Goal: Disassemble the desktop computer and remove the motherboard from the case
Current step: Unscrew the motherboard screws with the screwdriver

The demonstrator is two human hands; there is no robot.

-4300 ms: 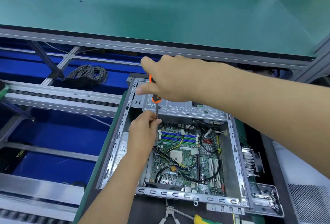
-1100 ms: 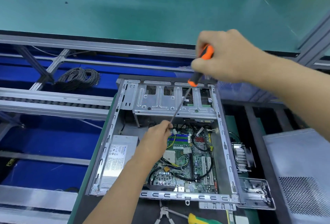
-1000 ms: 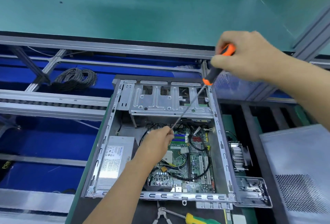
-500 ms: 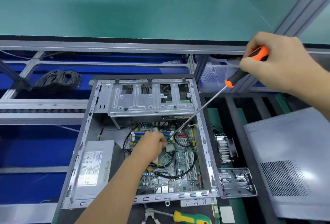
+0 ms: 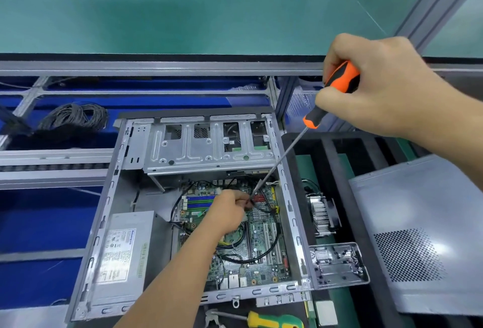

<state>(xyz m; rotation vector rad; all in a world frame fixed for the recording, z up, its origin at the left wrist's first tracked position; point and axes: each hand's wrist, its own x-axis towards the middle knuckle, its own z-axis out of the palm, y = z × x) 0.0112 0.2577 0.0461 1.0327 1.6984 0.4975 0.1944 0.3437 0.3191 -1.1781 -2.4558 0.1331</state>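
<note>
Right hand [image 5: 376, 87], upper right of frame, gripped the orange-handled screwdriver [image 5: 332, 92], its tip meeting the left hand's [image 5: 227, 212] pinched fingers over the motherboard [image 5: 261, 239], which sat inside the open case [image 5: 109, 210], lower centre.

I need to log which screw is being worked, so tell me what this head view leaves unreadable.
- Screwdriver tip and any screw: hidden behind the left hand.
- Motherboard centre: covered by that forearm.
- Power supply label: print too small.
- Green-handled tool: cut off by the bottom edge.
</note>
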